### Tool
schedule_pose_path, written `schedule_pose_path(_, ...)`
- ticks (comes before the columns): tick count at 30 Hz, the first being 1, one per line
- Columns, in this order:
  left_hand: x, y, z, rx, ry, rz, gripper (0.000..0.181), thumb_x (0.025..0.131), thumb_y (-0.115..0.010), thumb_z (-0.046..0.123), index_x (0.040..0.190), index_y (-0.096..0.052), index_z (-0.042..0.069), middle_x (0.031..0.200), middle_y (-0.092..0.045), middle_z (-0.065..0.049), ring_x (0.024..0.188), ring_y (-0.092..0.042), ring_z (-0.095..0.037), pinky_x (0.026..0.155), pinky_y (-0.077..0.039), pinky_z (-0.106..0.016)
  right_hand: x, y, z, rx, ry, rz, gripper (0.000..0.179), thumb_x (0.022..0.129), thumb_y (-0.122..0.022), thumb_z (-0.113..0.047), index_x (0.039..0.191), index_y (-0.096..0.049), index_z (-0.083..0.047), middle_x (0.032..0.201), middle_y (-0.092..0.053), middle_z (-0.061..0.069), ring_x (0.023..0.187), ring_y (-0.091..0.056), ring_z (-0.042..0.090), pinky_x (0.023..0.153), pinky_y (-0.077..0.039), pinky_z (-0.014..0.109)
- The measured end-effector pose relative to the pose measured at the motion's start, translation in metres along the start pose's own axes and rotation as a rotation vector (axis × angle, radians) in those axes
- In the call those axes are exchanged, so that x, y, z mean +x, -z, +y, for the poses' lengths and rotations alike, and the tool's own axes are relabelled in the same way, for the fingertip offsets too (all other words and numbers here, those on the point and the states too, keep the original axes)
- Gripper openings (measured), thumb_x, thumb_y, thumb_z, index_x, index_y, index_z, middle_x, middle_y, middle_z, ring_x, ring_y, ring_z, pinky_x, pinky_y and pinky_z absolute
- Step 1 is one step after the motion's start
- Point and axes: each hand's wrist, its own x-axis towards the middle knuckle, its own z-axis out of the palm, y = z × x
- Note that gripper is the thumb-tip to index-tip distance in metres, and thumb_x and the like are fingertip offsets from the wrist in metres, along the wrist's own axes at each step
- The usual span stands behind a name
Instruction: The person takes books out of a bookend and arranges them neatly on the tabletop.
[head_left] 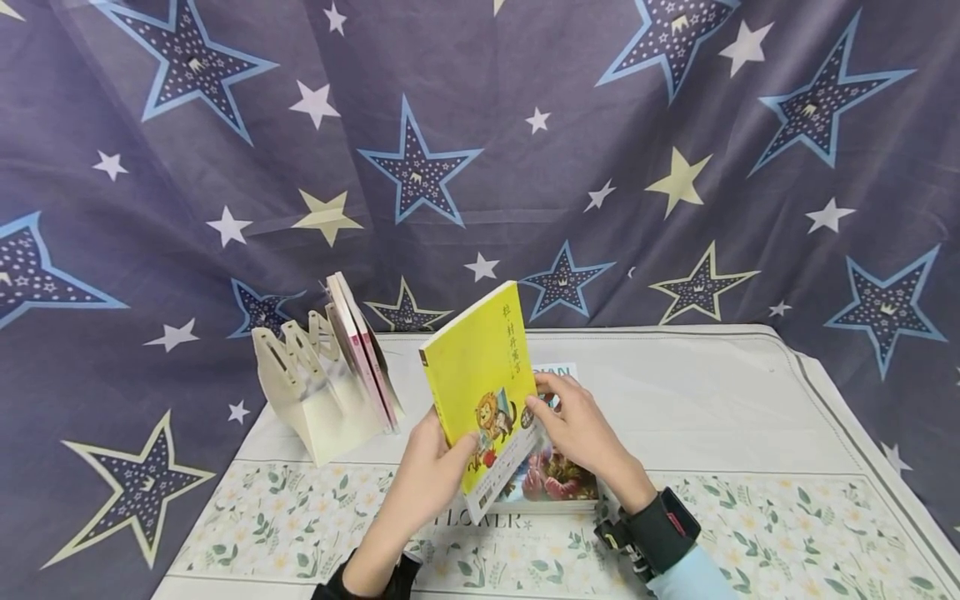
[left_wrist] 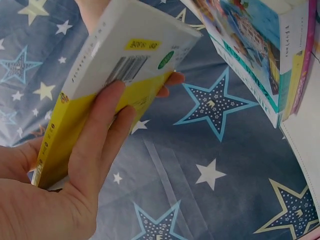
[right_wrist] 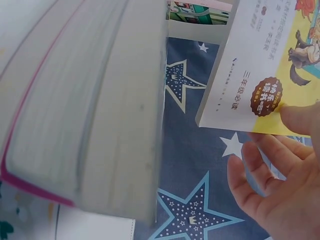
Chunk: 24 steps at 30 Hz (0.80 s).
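A yellow paperback book (head_left: pixel 468 367), with a lion drawing on its cover and a white lower band, is held tilted above the table. My left hand (head_left: pixel 427 475) grips its left side, thumb on the cover and fingers behind; the left wrist view shows those fingers across the back of the book (left_wrist: pixel 82 107), near a barcode. At the opposite edge my right hand (head_left: pixel 581 425) pinches the book (right_wrist: pixel 240 75), thumb on the cover. Behind and below it lies a stack of books (head_left: pixel 558 483), partly hidden by the held book and my hands.
A cream bookstand (head_left: pixel 337 421) with dividers stands at the table's left, a few upright books (head_left: pixel 360 350) at its right end. The white table (head_left: pixel 712 400) bears a floral strip along its front. A star-patterned curtain (head_left: pixel 480 75) hangs behind.
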Motion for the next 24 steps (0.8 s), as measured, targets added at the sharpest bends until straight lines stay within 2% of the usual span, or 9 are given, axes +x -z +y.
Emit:
schedule_pose_path(5,0.005,0.004,0.000,0.000,-0.009,-0.015,0.051,0.102,-0.053,-0.004,0.152,-0.049,0.005,0.133,-0.067,-0.022,0.113,-0.071,-0.038,0.083,-0.061,-0.038,-0.001,0.003,-0.001,-0.010,-0.032,0.006,0.036,0.108,-0.063,-0.026,0.141,-0.065,-0.013,0.117,-0.068,0.002,0.084,-0.058,0.015,0.077,-0.050,0.041)
schedule_pose_path(9,0.010,0.007,-0.001,0.021,-0.030,-0.014,0.061,0.100,-0.054,-0.006,0.157,-0.042,0.011,0.136,-0.066,-0.021,0.113,-0.071,-0.036,0.083,-0.061,-0.038,-0.001,0.004,0.001,-0.027,-0.036,0.018,0.032,0.106,-0.065,-0.026,0.136,-0.067,-0.013,0.112,-0.067,0.001,0.088,-0.057,0.016,0.080,-0.049,0.042)
schedule_pose_path(14,0.016,0.011,-0.004,-0.018,-0.037,-0.010,0.071,0.098,-0.052,-0.008,0.160,-0.031,0.019,0.136,-0.065,-0.021,0.109,-0.072,-0.036,0.080,-0.062,-0.040,0.000,0.005,0.002,-0.050,-0.043,0.035,0.027,0.105,-0.068,-0.027,0.129,-0.071,-0.016,0.110,-0.067,0.000,0.089,-0.055,0.018,0.079,-0.047,0.041)
schedule_pose_path(16,0.019,0.012,-0.004,-0.025,-0.033,-0.007,0.070,0.098,-0.052,-0.008,0.160,-0.032,0.019,0.133,-0.066,-0.021,0.105,-0.073,-0.034,0.078,-0.063,-0.040,-0.001,0.006,0.002,-0.059,-0.045,0.044,0.027,0.104,-0.069,-0.028,0.128,-0.072,-0.016,0.110,-0.068,0.000,0.087,-0.055,0.019,0.077,-0.047,0.040)
schedule_pose_path(20,0.023,0.015,-0.006,0.026,-0.011,0.025,0.063,0.099,-0.055,-0.005,0.156,-0.038,0.015,0.125,-0.069,-0.020,0.097,-0.075,-0.030,0.074,-0.063,-0.036,-0.002,0.008,0.002,-0.064,-0.047,0.060,0.026,0.101,-0.072,-0.027,0.124,-0.074,-0.015,0.108,-0.068,0.001,0.086,-0.056,0.025,0.074,-0.046,0.039)
schedule_pose_path(24,0.026,0.017,-0.008,0.071,0.021,0.060,0.060,0.098,-0.057,-0.002,0.155,-0.042,0.012,0.117,-0.071,-0.019,0.089,-0.075,-0.026,0.070,-0.062,-0.035,-0.004,0.009,0.003,-0.050,-0.057,0.065,0.023,0.099,-0.075,-0.027,0.118,-0.075,-0.015,0.098,-0.064,0.000,0.083,-0.057,0.021,0.073,-0.047,0.039)
